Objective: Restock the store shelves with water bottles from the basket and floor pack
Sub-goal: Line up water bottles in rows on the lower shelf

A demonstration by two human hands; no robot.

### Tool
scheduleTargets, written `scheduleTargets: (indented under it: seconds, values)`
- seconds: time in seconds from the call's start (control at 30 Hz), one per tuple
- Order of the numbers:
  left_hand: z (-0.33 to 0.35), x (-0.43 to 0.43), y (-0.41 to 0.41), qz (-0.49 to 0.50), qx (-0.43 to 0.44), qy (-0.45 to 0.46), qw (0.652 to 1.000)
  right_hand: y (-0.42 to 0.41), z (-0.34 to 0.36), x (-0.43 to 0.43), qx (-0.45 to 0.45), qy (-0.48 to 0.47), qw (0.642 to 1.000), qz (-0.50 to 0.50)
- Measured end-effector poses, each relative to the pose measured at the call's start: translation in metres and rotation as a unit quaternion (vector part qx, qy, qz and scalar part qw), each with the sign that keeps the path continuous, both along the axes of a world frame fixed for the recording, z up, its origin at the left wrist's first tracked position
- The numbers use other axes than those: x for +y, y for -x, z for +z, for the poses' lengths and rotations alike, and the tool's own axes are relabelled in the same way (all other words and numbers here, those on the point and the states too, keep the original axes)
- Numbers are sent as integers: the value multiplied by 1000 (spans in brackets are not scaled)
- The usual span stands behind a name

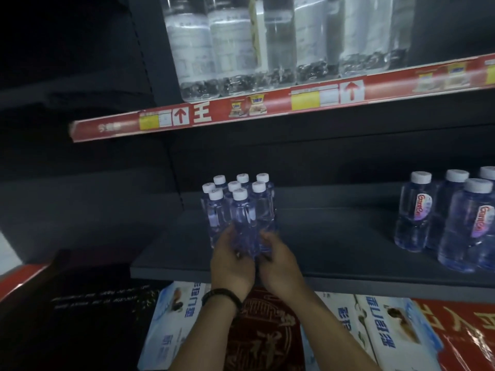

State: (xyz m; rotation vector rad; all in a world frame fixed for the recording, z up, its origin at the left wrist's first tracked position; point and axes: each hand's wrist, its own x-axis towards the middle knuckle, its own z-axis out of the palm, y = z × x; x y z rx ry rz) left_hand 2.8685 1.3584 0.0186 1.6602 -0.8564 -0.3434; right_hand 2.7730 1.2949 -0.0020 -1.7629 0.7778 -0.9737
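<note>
Dim light is covering the scene, brightening only above the red price strip (241, 111), where the large bottles (235, 49) are washing out and blurring. Left of the strip the view is sinking into near-black shadow, and the strip itself is bowing with lens distortion.

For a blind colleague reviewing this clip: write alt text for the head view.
Left hand and right hand hold a cluster of small white-capped water bottles standing on a dark shelf. Larger bottles stand farther right; big bottles line the shelf above.

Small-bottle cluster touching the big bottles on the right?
No, the small-bottle cluster stands apart from the big bottles, bare shelf between them.
</note>
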Motion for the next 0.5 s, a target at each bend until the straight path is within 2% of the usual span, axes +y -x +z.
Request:
scheduleTargets:
  seconds: [0.27,0.5]
  values:
    - [-6,1,-12,-50,11,10,999,3,0,-2,-11,58,998,28]
    - [-9,1,-2,-88,29,18,996,24,5,-3,17,45,998,40]
